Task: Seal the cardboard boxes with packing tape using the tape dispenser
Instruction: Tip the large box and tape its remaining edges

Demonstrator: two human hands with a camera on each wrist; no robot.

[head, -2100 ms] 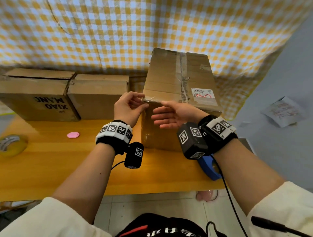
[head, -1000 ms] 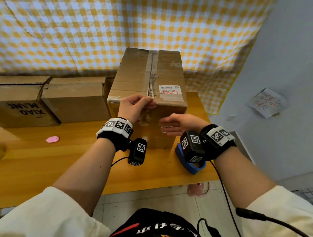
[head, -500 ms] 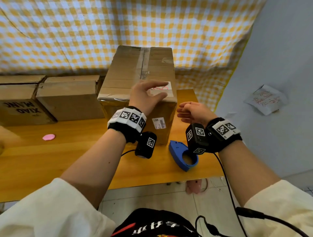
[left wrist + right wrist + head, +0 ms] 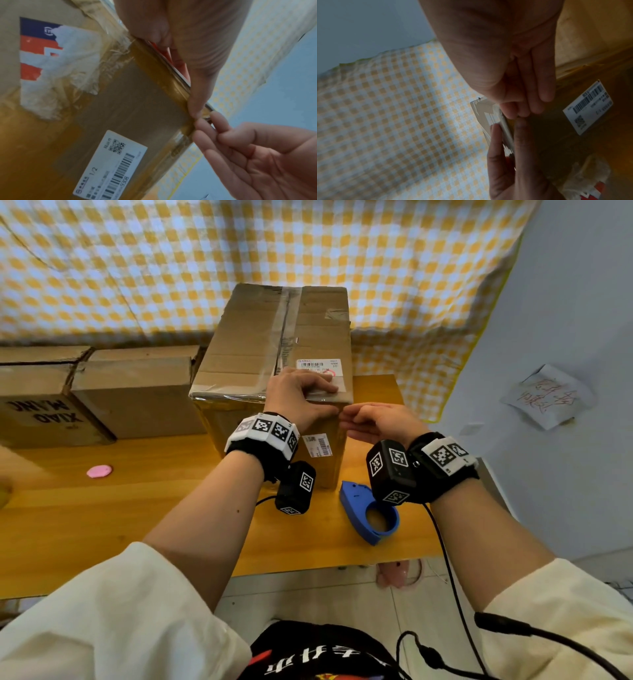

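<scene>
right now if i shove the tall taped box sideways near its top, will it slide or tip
Probably tips before sliding: the tall box stands on end, taller than its footprint. The left hand pressing its top edge would steady it. Its glossy taped edge may feel slick. Weight cannot be judged.

- Right hand (image 4: 518,75) comes in from the top, fingertips (image 4: 537,106) on the box (image 4: 573,135) corner.
- Left hand (image 4: 508,169) comes in from below, thumb on the box's near face, fingers over its top edge.
- A barcode label (image 4: 589,109) sits on that face.
- Checked cloth (image 4: 393,108) hangs behind the box.
</scene>
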